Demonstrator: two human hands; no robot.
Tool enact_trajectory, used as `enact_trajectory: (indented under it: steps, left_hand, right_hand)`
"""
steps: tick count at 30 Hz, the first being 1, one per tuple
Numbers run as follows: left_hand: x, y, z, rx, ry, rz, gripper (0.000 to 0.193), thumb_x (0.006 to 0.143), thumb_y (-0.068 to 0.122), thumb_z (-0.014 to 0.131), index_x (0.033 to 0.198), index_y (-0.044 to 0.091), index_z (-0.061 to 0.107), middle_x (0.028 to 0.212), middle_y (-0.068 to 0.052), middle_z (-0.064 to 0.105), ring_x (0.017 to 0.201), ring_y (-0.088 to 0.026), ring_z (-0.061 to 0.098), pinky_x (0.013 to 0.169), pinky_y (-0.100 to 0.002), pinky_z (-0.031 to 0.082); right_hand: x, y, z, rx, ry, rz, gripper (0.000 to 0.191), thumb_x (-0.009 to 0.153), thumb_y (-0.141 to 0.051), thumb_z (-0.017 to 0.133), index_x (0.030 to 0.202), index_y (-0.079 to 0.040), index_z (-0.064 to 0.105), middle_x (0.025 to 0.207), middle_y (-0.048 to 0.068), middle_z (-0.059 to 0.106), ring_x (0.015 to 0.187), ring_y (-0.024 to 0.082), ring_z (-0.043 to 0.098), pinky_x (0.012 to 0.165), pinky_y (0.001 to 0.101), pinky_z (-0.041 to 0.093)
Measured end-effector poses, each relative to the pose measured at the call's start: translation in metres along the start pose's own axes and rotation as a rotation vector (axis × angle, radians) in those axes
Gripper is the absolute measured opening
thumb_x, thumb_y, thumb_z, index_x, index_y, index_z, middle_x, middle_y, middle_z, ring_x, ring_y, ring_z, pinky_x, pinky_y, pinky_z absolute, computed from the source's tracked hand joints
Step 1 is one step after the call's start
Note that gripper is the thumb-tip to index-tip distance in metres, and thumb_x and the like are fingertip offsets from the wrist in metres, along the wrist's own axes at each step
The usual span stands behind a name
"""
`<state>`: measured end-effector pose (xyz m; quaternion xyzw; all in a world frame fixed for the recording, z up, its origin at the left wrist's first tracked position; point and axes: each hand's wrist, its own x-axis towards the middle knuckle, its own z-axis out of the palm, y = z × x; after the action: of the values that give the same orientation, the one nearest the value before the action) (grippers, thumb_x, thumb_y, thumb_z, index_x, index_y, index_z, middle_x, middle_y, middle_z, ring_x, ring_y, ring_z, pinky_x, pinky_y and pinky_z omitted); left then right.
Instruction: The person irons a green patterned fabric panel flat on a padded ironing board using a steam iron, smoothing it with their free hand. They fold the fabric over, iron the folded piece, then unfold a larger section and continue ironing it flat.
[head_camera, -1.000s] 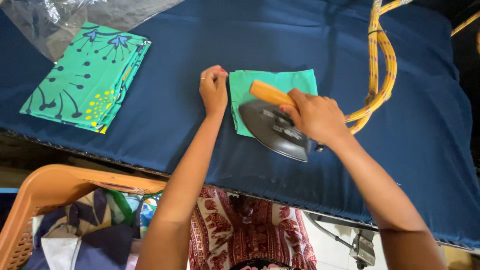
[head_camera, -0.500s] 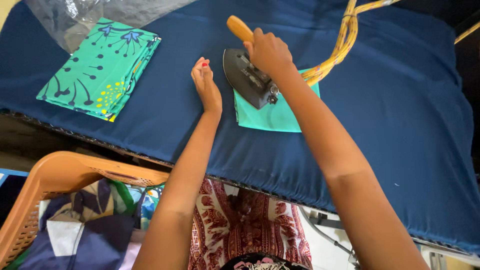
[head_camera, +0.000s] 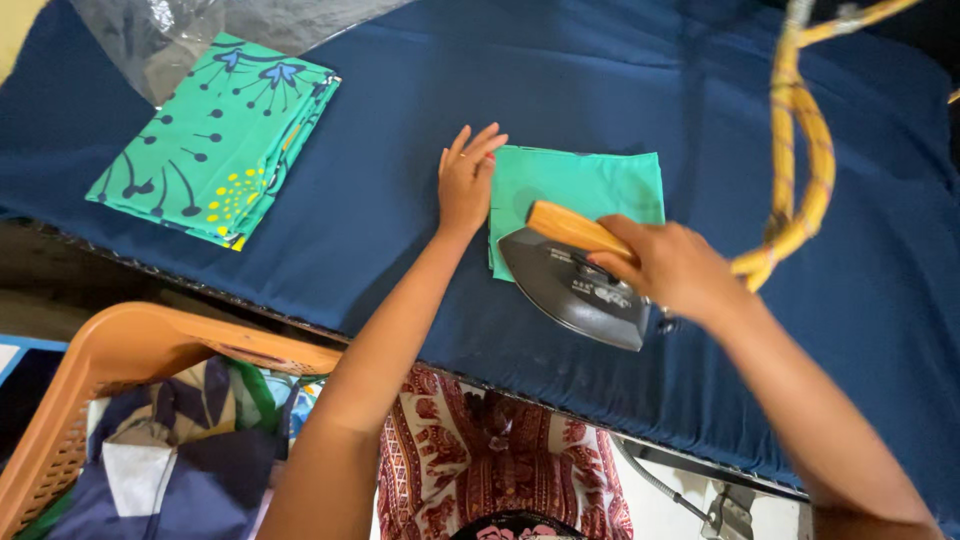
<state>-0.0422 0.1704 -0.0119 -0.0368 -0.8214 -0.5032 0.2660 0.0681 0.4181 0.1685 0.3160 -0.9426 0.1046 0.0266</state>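
Observation:
A small folded green cloth (head_camera: 590, 185) lies on the dark blue ironing surface (head_camera: 400, 230). My left hand (head_camera: 465, 180) rests flat with fingers apart on the cloth's left edge. My right hand (head_camera: 675, 268) grips the wooden handle of a black flat iron (head_camera: 575, 285), which sits on the near part of the green cloth, its tip pointing left. A yellow braided cord (head_camera: 795, 160) loops up from the iron at the right.
A folded green patterned fabric (head_camera: 220, 135) lies at the far left of the surface, with clear plastic sheeting (head_camera: 190, 30) behind it. An orange basket (head_camera: 110, 370) holding mixed clothes stands below the table's near edge at the left.
The iron has slid back toward me over the green cloth, from its far end to its near end. My left hand stays at the cloth's left edge.

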Motion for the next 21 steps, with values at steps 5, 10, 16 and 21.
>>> enact_trajectory:
  steps: [5,10,16,21]
  left_hand:
    - [-0.009,-0.003,0.011,0.275,-0.019,0.087,0.045,0.097,0.007,0.053,0.14,0.016,0.062,0.152,-0.006,0.056,0.15,-0.036,0.037,0.124,-0.06,0.019]
    - [-0.015,-0.009,0.016,0.335,-0.035,0.144,0.051,0.094,0.003,0.054,0.143,0.016,0.063,0.152,-0.009,0.054,0.149,-0.037,0.035,0.122,-0.06,0.02]
    - [-0.016,-0.004,0.007,0.225,-0.142,0.197,0.029,0.093,0.017,0.064,0.118,0.024,0.077,0.151,0.004,0.057,0.151,-0.031,0.036,0.125,-0.058,0.023]
    - [-0.017,0.003,0.003,0.35,-0.247,0.199,0.036,0.093,0.027,0.067,0.128,0.023,0.073,0.151,0.006,0.054,0.15,-0.03,0.032,0.12,-0.066,0.014]
  right_hand:
    - [-0.017,0.005,0.036,-0.313,0.211,0.159,0.048,0.1,-0.045,0.063,0.134,-0.011,0.061,0.088,0.018,0.073,0.068,0.04,0.072,0.055,0.052,0.056]
    - [0.034,0.039,0.055,-0.376,0.245,0.348,0.046,0.104,-0.047,0.059,0.135,-0.013,0.059,0.091,0.019,0.073,0.068,0.044,0.071,0.055,0.0557,0.056]
    - [0.126,0.087,0.053,-0.389,0.332,0.417,0.045,0.107,-0.05,0.06,0.115,-0.006,0.059,0.088,0.022,0.072,0.078,0.046,0.072,0.064,0.0554,0.058]
    - [0.135,0.101,0.045,-0.218,0.324,0.316,0.043,0.102,-0.044,0.067,0.11,-0.003,0.059,0.088,0.027,0.07,0.079,0.05,0.07,0.065,0.0578,0.056]
